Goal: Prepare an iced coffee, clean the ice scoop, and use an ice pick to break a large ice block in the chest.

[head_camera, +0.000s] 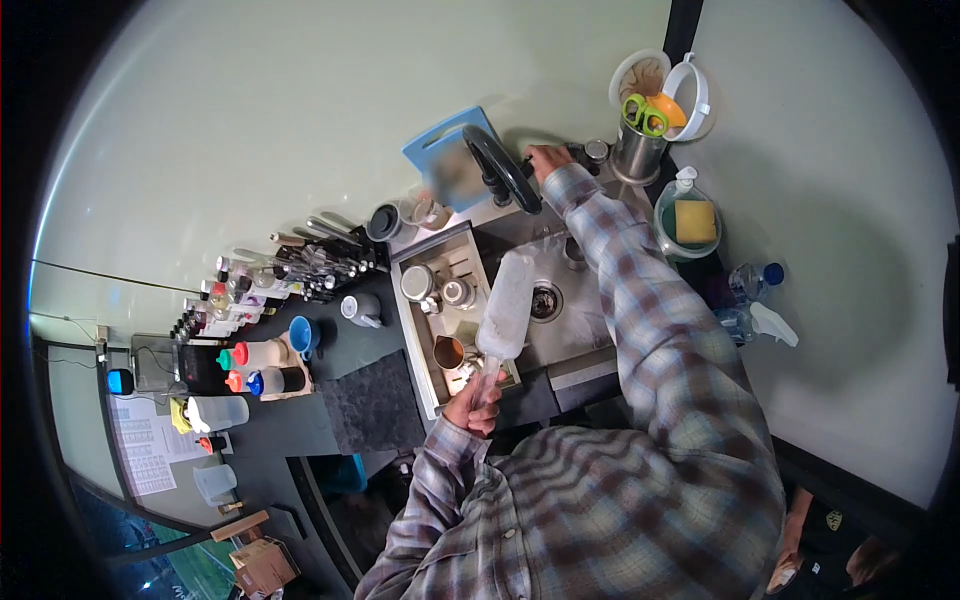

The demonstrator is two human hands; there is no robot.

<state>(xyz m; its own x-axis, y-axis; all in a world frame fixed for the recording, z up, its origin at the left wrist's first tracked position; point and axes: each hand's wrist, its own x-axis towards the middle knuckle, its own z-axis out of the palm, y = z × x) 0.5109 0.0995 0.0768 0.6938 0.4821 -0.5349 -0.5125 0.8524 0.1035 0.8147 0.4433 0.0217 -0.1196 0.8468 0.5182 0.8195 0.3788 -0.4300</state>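
My left hand (471, 411) grips the handle of a clear plastic scoop (507, 304). The scoop's frosted-looking bowl points away from me, above the sink's left part. At the back of the stainless steel sink (581, 322), my right hand (549, 160) is closed around the handle at the side of the black faucet (499, 169). The faucet's curved spout hangs over the basin; I cannot tell whether water runs. A metal cup (575, 253) stands in the sink, partly behind my right sleeve. The drain (546, 301) lies right of the scoop.
Left of the basin, a draining tray (420, 337) holds metal containers. A blue cutting board (450, 161) leans behind. On the right are a metal utensil holder (637, 154), a yellow sponge (694, 221) and a spray bottle (757, 324). Squeeze bottles (259, 367) stand left. Another person's arm (791, 532) shows lower right.
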